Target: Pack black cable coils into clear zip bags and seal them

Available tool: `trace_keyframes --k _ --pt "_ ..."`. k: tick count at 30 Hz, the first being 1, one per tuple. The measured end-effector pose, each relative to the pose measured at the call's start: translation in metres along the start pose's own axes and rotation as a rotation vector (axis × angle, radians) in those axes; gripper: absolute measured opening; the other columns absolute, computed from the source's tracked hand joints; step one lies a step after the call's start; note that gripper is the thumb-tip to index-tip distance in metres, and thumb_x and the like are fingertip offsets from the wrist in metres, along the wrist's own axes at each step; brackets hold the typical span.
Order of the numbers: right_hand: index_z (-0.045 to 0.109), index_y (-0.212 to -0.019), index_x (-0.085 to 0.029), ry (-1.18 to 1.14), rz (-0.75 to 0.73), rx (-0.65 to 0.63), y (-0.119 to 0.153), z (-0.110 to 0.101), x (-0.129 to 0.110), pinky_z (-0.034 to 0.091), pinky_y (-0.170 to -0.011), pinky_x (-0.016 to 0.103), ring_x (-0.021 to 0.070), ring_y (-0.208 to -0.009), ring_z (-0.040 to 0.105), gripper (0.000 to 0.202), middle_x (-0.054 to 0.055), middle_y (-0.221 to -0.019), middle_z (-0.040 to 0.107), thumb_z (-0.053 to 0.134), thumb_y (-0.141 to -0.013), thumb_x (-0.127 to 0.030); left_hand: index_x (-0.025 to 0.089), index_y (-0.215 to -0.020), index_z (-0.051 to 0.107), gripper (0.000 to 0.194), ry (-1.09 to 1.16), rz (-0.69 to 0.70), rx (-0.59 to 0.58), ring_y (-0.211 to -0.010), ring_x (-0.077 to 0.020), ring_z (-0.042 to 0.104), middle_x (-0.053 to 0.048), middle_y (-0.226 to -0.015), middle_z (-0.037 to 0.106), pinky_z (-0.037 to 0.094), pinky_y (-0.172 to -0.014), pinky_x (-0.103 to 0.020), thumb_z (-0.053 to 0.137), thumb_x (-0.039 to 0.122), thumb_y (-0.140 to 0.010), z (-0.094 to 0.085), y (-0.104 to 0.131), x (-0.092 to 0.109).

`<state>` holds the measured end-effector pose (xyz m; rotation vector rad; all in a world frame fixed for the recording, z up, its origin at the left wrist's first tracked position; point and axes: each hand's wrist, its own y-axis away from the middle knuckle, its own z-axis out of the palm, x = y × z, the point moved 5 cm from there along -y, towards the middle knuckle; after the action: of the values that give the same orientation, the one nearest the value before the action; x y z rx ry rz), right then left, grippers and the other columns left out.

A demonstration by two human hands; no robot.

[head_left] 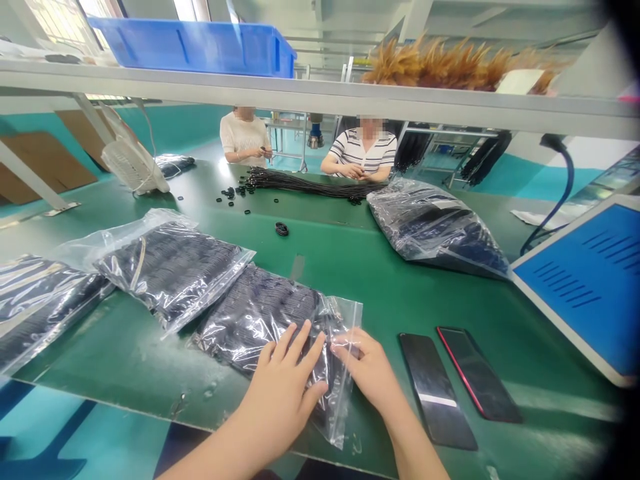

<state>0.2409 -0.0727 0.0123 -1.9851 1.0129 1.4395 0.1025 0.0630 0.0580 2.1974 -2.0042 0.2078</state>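
Observation:
A clear zip bag (265,310) packed with rows of dark coiled cords lies on the green table right before me. My left hand (283,390) rests flat across its lower right part, fingers spread. At the bag's right end, by the zip edge, my right hand (370,370) has its thumb and fingers bent together on the plastic; the fingertips are partly hidden. Touching that bag on the left is another filled zip bag (173,267), and a third bag (40,307) reaches the left edge of the view.
Two phones (437,393) lie right of my hands, near a blue-panelled box (590,267). Farther back are a large filled bag (435,223), a bundle of black cords (315,183), small black rings and a fan (133,160). Two people sit opposite, under a shelf (320,93) with a blue bin (195,47).

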Motion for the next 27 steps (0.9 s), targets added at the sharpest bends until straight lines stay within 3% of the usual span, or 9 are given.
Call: trace_keyframes --k 3,6,11,14,16,20,25,27 --pt "0.077 -0.099 -0.023 0.008 0.005 0.007 -0.001 -0.002 0.003 0.047 -0.102 0.037 0.0227 -0.106 0.066 0.026 0.006 -0.110 0.069 0.072 -0.086 -0.044 0.029 -0.162 0.030 0.058 -0.112 0.087 0.016 -0.155 -0.0353 0.032 0.002 -0.168 0.019 0.049 -0.108 -0.065 0.040 0.040 -0.106 0.005 -0.004 0.006" --pt "0.071 -0.118 -0.024 0.001 0.016 0.024 -0.001 -0.003 0.006 0.046 -0.108 0.040 0.0234 -0.115 0.065 0.037 0.006 -0.121 0.068 0.074 -0.085 -0.042 0.022 -0.162 0.031 0.057 -0.150 0.170 0.030 -0.156 -0.0337 0.030 0.001 -0.168 0.020 0.046 -0.109 -0.064 0.036 0.032 -0.106 0.006 -0.005 0.011" --pt "0.064 -0.126 -0.024 -0.034 -0.013 0.049 -0.004 -0.003 0.008 0.053 -0.104 0.037 0.0213 -0.114 0.066 0.047 0.008 -0.130 0.064 0.068 -0.088 -0.051 0.019 -0.163 0.026 0.056 -0.097 0.286 0.119 -0.156 -0.0196 0.031 -0.002 -0.169 0.023 0.021 -0.126 -0.053 0.026 0.029 -0.108 0.005 -0.001 0.015" --pt "0.067 -0.129 -0.021 -0.018 -0.033 0.124 -0.014 -0.002 0.005 0.054 -0.103 0.039 0.0228 -0.114 0.065 0.048 0.012 -0.131 0.061 0.055 -0.094 -0.053 0.019 -0.162 0.030 0.056 -0.089 0.285 0.178 -0.155 -0.0184 0.033 -0.003 -0.168 0.028 0.003 -0.129 -0.047 0.029 0.030 -0.107 0.005 0.001 0.014" --pt "0.071 -0.124 -0.018 0.012 -0.046 0.161 -0.020 -0.001 0.000 0.051 -0.106 0.043 0.0250 -0.113 0.064 0.047 0.014 -0.126 0.063 0.057 -0.093 -0.052 0.019 -0.161 0.033 0.056 -0.091 0.297 0.210 -0.154 -0.0190 0.034 -0.003 -0.167 0.033 -0.004 -0.130 -0.044 0.031 0.030 -0.106 0.005 0.002 0.015" --pt "0.074 -0.103 -0.018 0.040 -0.059 0.160 -0.021 0.000 -0.010 0.045 -0.112 0.045 0.0280 -0.119 0.063 0.033 0.013 -0.123 0.068 0.068 -0.085 -0.045 0.017 -0.160 0.035 0.058 -0.100 0.280 0.257 -0.155 -0.0213 0.033 -0.003 -0.166 0.037 -0.004 -0.130 -0.044 0.035 0.030 -0.104 0.007 0.003 0.015" --pt "0.071 -0.096 -0.017 -0.012 -0.007 0.080 -0.011 -0.005 -0.007 0.055 -0.096 0.037 0.0241 -0.104 0.070 0.025 0.009 -0.109 0.074 0.070 -0.084 -0.039 0.022 -0.162 0.032 0.060 -0.091 0.225 0.269 -0.160 -0.0241 0.021 -0.003 -0.171 0.027 0.005 -0.130 -0.045 0.037 0.034 -0.103 0.011 0.005 0.011" --pt "0.071 -0.095 -0.016 -0.036 0.008 0.065 -0.009 -0.007 -0.004 0.055 -0.097 0.036 0.0242 -0.104 0.070 0.028 0.010 -0.109 0.074 0.072 -0.083 -0.041 0.023 -0.162 0.033 0.061 -0.082 0.206 0.270 -0.160 -0.0278 0.019 -0.006 -0.172 0.023 0.010 -0.130 -0.047 0.040 0.036 -0.102 0.014 0.005 0.010"
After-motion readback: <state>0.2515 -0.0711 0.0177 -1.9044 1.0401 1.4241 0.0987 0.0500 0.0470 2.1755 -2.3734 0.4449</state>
